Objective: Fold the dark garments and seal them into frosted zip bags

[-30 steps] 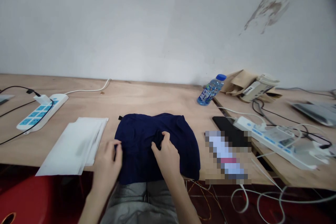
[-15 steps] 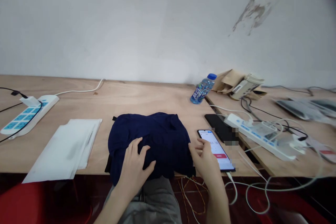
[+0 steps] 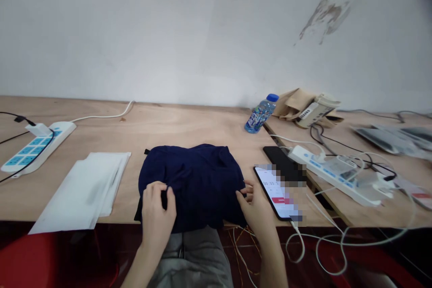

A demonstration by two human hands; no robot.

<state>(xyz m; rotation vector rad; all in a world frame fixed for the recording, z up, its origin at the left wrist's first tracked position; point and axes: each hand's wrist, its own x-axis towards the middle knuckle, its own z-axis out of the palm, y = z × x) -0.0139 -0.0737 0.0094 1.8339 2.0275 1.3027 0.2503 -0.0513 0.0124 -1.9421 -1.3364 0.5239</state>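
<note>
A folded navy cloth (image 3: 202, 175) lies rumpled at the table's front edge, its near side above my lap. Whether it is a garment, I cannot tell. At its left part, my left hand (image 3: 157, 204) is curled down, thumb and fingertips drawn close together on the fabric. My right hand (image 3: 256, 202) bends round the right edge of the cloth, thumb on top and fingers at the border. Just right of that hand lies a phone (image 3: 270, 185) with a lit timer screen, partly blurred out.
White sheets or bags (image 3: 81, 189) lie left of the cloth, near a power strip (image 3: 40, 148). On the right are a bottle (image 3: 259, 114), a black slab (image 3: 280, 159), another power strip (image 3: 330, 173), loose cables and brown paper bags (image 3: 293, 105). A white cable hangs below the table edge.
My left hand has slid left and curled its spread fingers onto the cloth. My right hand has shifted left from beside the phone onto the cloth's right edge.
</note>
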